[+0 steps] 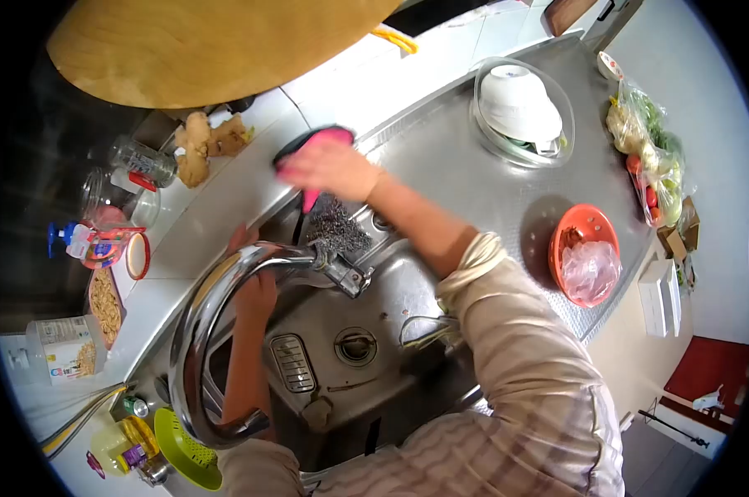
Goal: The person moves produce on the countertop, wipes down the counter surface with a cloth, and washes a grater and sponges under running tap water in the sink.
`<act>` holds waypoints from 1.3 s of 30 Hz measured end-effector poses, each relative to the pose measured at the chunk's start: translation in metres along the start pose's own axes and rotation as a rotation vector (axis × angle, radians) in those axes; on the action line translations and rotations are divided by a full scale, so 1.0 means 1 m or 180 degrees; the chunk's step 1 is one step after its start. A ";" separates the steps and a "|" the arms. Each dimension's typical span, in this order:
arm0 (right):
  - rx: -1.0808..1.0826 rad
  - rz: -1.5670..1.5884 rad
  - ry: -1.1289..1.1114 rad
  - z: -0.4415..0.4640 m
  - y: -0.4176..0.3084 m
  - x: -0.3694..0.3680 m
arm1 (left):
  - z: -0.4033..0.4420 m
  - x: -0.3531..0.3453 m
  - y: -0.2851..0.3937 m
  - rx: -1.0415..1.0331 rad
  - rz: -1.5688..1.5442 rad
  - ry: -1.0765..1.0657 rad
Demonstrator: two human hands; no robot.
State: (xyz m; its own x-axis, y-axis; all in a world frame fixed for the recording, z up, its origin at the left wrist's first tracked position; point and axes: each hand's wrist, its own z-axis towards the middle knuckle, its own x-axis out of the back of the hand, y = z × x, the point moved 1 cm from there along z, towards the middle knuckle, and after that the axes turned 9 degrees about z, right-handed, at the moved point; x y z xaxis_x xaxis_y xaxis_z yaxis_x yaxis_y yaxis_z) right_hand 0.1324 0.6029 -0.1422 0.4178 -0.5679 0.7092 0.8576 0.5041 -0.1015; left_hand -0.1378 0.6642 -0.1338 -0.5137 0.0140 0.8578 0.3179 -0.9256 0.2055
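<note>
My right hand lies on a pink and black item at the tiled wall behind the sink; the hand is blurred and its fingers press on the pink part. Just below it sits a dark steel-wool scrubber at the sink's back edge. Partly behind the curved chrome faucet, my left hand is raised over the left side of the steel sink, its fingers mostly hidden. The sink basin holds a drain strainer and a small soap dish.
On the right counter stand a glass bowl with white bowls, an orange basket with a plastic bag, and bagged vegetables. Ginger, jars and bottles line the left ledge. A green colander stands lower left.
</note>
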 end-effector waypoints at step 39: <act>-0.1261 0.0605 -0.1256 -0.087 -0.068 0.051 | -0.015 0.069 0.056 0.1500 -0.0866 0.0132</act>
State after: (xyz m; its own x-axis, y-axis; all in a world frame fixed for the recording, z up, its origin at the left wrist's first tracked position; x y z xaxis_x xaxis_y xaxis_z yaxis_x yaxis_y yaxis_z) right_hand 0.1211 0.4834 -0.1599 0.4971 -0.1682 0.8513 0.8570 0.2489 -0.4512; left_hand -0.1672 0.6076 -0.0699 -0.6553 0.2054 0.7269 0.4869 -0.6208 0.6144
